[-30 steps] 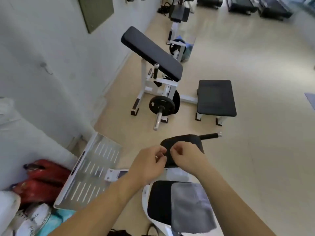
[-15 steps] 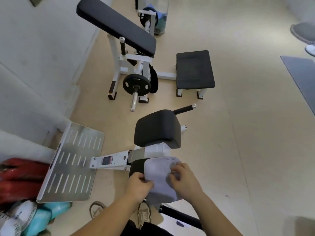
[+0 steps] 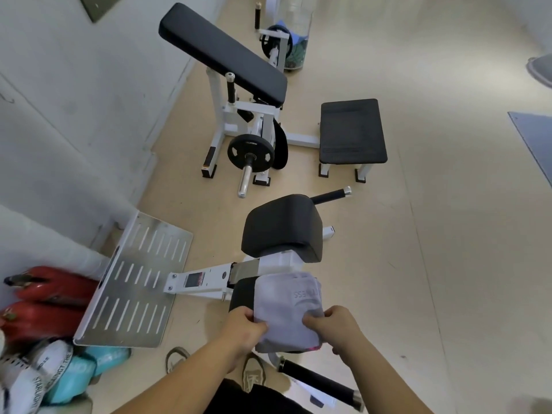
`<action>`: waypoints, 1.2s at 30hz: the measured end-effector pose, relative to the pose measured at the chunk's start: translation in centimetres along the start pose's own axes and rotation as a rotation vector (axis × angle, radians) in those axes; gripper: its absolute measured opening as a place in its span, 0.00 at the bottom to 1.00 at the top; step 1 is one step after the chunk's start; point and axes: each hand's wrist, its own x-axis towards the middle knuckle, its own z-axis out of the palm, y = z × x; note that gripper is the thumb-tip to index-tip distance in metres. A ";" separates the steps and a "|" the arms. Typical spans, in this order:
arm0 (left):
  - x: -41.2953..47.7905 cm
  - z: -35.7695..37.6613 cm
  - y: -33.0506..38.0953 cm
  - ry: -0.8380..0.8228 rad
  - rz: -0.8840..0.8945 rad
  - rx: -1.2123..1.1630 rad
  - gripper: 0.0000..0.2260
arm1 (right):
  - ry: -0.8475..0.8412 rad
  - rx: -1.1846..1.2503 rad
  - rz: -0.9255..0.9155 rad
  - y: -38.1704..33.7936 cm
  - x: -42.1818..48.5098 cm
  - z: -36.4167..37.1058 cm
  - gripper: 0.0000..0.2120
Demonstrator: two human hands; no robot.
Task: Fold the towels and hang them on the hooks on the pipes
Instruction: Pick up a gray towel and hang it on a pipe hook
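A folded grey towel (image 3: 288,309) with faint lettering lies on the black seat pad (image 3: 242,297) of a white gym machine, low in the middle of the view. My left hand (image 3: 243,328) pinches the towel's near left edge. My right hand (image 3: 336,325) grips its near right edge. A bit of pink shows at the towel's lower right corner. No hooks or pipes are in view.
A black back pad (image 3: 282,228) stands just beyond the towel, with a slotted metal footplate (image 3: 137,282) to the left. Farther off are a curl bench (image 3: 224,55), a weight plate (image 3: 251,152) and a black stool (image 3: 352,131). Red and teal bags (image 3: 50,300) crowd the left wall.
My hands came down from the back pad to the grey towel on the seat and took hold of both near edges. The view tilted downward.
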 end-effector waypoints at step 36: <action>-15.9 -24.3 5.5 0.494 0.674 0.265 0.06 | -0.265 -0.463 -1.246 -29.0 -16.4 5.7 0.15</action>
